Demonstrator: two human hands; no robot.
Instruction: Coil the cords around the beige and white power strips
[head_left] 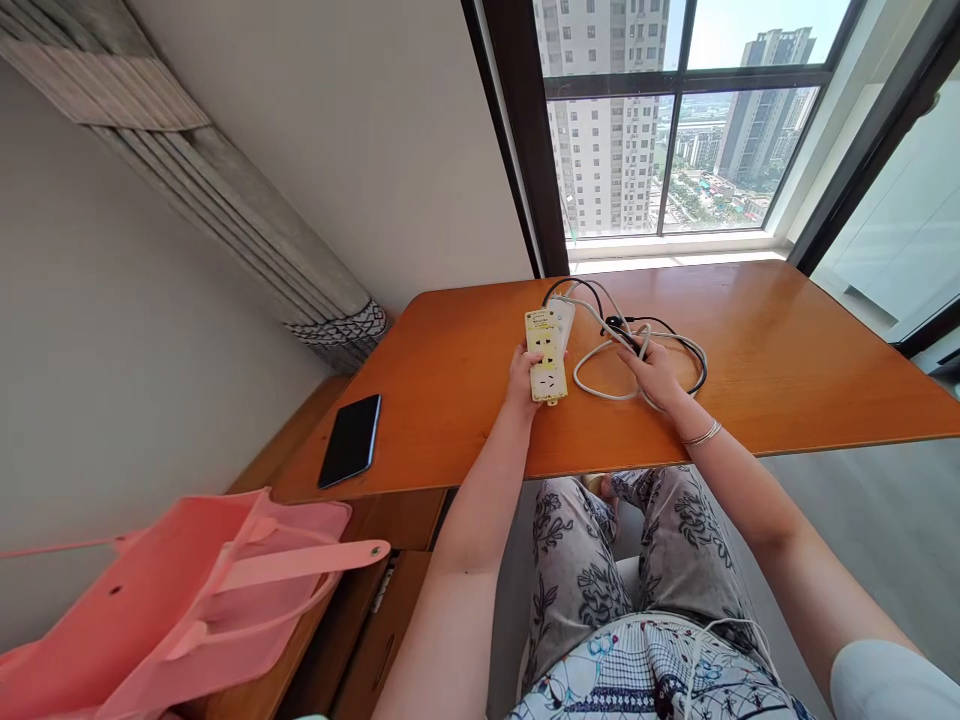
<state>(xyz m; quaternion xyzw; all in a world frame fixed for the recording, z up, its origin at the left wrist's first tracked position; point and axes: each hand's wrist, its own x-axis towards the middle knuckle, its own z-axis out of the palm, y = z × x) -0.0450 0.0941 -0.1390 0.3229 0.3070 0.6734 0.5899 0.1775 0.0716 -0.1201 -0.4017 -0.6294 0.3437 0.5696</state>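
Note:
A yellowed power strip lies on the wooden desk, with a white power strip just behind it. My left hand grips the yellowed strip's near left side, fingers curled on it. To the right, my right hand is closed on a black plug amid the looped grey and black cords. A thin bracelet rings my right wrist.
A black phone lies face up at the desk's left front. A pink tote bag sits at the lower left on a lower wooden drawer unit. A window and a rolled curtain stand behind the desk.

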